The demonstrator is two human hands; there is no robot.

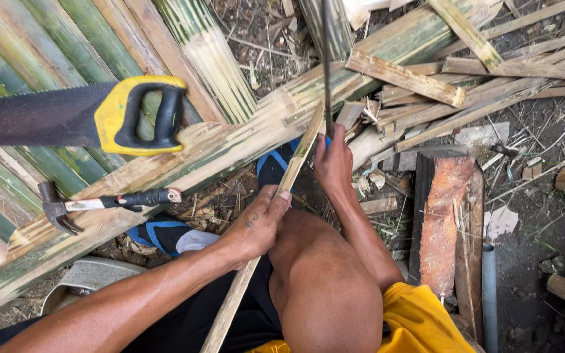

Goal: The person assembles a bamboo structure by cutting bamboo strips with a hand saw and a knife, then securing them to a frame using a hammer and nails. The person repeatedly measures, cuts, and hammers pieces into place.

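The left hand (256, 225) wraps around a long bamboo strip (282, 189), thumb pressed along its upper side; the strip runs from near the lap up to the split bamboo pile (243, 140). The right hand (333, 163) is closed on the handle of a dark blade (327, 65), held upright with its edge meeting the strip's far tip. 1 saw (80, 116) and 1 hammer (99, 204) lie on the flattened bamboo, well apart to the left.

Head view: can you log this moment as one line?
left hand: grips bamboo strip | right hand: holds blade at strip's end | nearby: hand saw, hammer
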